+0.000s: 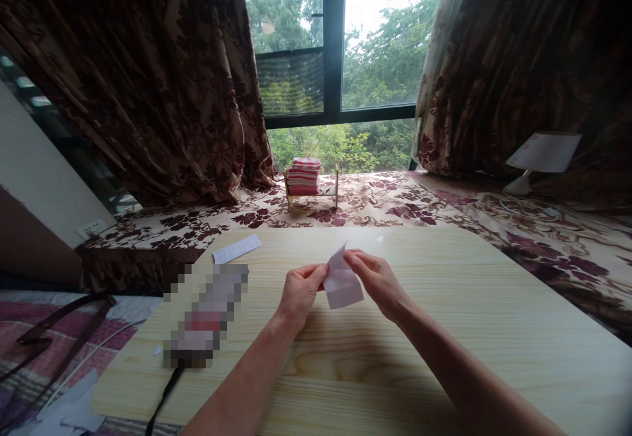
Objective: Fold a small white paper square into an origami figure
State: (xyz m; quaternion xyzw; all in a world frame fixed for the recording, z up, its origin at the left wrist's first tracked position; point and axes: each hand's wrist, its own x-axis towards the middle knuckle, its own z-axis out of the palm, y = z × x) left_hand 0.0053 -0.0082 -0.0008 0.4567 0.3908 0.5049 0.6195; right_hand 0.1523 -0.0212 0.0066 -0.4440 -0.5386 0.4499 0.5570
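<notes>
A small piece of white paper (344, 286) is held up above the wooden table, between my two hands. My left hand (302, 289) pinches its left edge between thumb and fingers. On the other side, my right hand (374, 276) has its fingers closed at the upper right edge of the paper. The paper looks creased, and its top rises to a point. Parts of the fingers are hidden behind it.
On the light wooden table (444, 330) lie a folded white paper strip (237, 249) and a blurred-out device with a black cable (165, 396). Beyond, a small rack (337, 186) holds folded striped cloths (303, 176). A lamp (543, 153) stands right; loose papers (74, 409) lie lower left.
</notes>
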